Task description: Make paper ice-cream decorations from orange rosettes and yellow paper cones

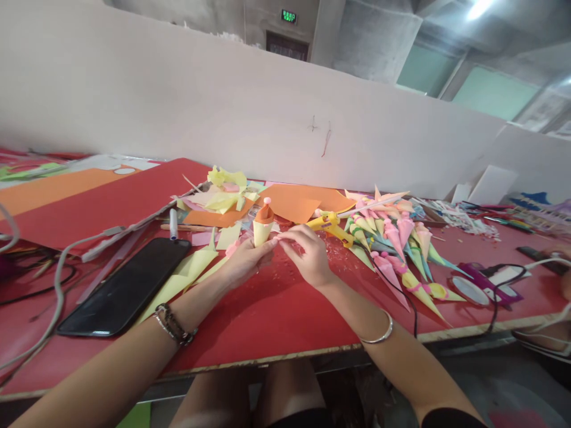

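Note:
My left hand (250, 260) is closed around the lower part of a small paper ice cream cone (262, 230). The cone is pale yellow and upright, with an orange top and a pink ball at its tip. Close beside it, my right hand (310, 255) has thumb and fingers pinched together near the left fingertips. Whatever lies in that pinch is too small to make out. Just behind the right hand is a yellow glue gun (328, 223). A pink piece (232, 249) shows beside the left hand.
Finished paper cones (392, 232) are piled on the right of the red table (285, 321). A black phone (127, 285) and a white marker (173, 224) lie left. Orange paper (294, 201) and yellow scraps (223, 193) lie behind. Cables cross both sides. Another person's hand (565, 285) shows far right.

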A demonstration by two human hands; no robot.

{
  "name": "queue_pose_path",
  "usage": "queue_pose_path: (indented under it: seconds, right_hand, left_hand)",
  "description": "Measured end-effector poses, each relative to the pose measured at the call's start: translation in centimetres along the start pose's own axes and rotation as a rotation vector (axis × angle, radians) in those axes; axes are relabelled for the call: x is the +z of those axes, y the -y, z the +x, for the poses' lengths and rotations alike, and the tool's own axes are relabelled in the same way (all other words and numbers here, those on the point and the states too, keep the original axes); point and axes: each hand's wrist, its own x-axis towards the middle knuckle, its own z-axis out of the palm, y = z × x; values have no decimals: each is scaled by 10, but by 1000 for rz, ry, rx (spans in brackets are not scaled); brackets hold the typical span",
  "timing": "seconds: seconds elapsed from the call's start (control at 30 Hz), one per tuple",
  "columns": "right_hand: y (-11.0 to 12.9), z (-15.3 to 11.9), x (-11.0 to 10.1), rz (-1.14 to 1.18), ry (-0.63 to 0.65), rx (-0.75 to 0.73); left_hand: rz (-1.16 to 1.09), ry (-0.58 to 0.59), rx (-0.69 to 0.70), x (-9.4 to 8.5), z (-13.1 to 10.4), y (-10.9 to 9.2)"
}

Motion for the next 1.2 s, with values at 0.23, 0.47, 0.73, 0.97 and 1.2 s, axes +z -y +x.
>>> queue_pose_path:
  seconds: [0.23,0.47,0.73,0.97,1.2]
  right_hand:
    - [-4,-1,1,-5,61,-7]
    - [-2,-2,1,0,79,-63]
    - [5,-5,1,45,29,-61]
    - [6,-2,-2,52,19,-53]
    - [6,0,-2,124,-48,-31]
  left_hand:
    - [-12,-40,-10,2,0,-1]
    - [-7,-50,-11,4,-2,-4]
    - [-67,-64,-7,3,0,-5]
    - [-93,-31,-42,-6,3,-2]
    - [-98,101,-136,-2,-2,-3]
